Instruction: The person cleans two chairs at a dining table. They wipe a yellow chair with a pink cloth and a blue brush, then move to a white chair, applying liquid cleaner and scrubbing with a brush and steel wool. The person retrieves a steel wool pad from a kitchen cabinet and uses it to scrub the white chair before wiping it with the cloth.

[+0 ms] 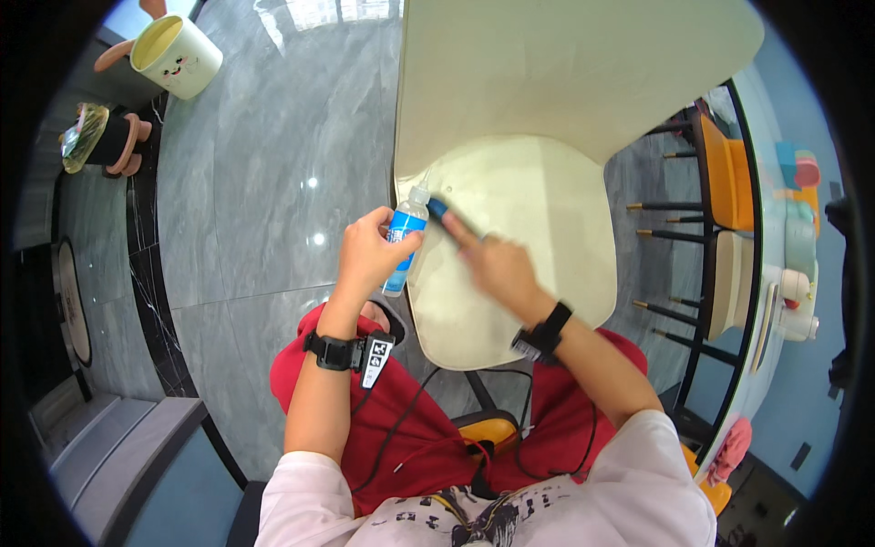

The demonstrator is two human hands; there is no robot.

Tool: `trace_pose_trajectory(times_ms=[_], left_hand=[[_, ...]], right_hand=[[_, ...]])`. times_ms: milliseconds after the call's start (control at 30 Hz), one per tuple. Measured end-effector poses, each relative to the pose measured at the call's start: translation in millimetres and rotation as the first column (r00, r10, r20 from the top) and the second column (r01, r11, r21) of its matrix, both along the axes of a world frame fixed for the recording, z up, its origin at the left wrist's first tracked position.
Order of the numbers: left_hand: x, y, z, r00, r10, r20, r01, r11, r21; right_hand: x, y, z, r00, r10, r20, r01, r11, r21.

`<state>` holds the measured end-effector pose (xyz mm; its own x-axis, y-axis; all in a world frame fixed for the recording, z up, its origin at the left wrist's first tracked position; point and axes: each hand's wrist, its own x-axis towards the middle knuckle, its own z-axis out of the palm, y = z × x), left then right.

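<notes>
A clear plastic squeeze bottle (405, 239) with a blue label and a thin pointed nozzle is gripped in my left hand (369, 253). It stands nearly upright in the picture, over the left edge of a cream chair seat (526, 239). My right hand (502, 273) is blurred and holds a slim dark-blue tool (439, 206), perhaps a brush. The tool's blue end is right beside the bottle's shoulder; whether the two touch I cannot tell. A small mark (449, 189) shows on the seat near the nozzle tip.
The chair's tall backrest (574, 75) rises beyond the seat. Grey tiled floor (287, 191) lies to the left, with a white bucket (179, 58) and a black-and-pink pot (122, 143). On the right are orange chairs (726, 171) and a table bearing a pink cloth (730, 448). A black cable (403, 417) crosses my lap.
</notes>
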<state>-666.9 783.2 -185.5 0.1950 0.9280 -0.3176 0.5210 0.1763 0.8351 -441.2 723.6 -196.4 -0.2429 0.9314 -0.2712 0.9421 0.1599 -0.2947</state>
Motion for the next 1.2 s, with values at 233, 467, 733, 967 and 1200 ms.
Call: trace_pose_trajectory(times_ms=[233,467,733,967,1200], left_hand=[[3,3,1,0.999,-0.015,0.032,0.017,0.998,-0.061],[5,2,-2,0.999,0.018,0.032,-0.016,0.998,-0.058],[6,1,-5,0.998,0.019,0.064,-0.02,1.0,0.002],[8,3,-7,0.998,0.013,0.069,-0.013,1.0,0.004],[8,3,-4,0.994,0.069,0.08,-0.066,0.997,-0.046]], right_hand=[[2,2,-9,0.998,-0.065,0.009,0.062,0.981,0.182],[-13,3,4,0.994,-0.08,0.069,0.075,0.995,0.065],[7,-8,-12,0.991,-0.056,0.121,0.041,0.991,0.128],[-16,-26,-3,0.997,0.057,-0.048,-0.039,0.95,0.309],[30,7,-1,0.862,-0.506,-0.03,0.482,0.8,0.357]])
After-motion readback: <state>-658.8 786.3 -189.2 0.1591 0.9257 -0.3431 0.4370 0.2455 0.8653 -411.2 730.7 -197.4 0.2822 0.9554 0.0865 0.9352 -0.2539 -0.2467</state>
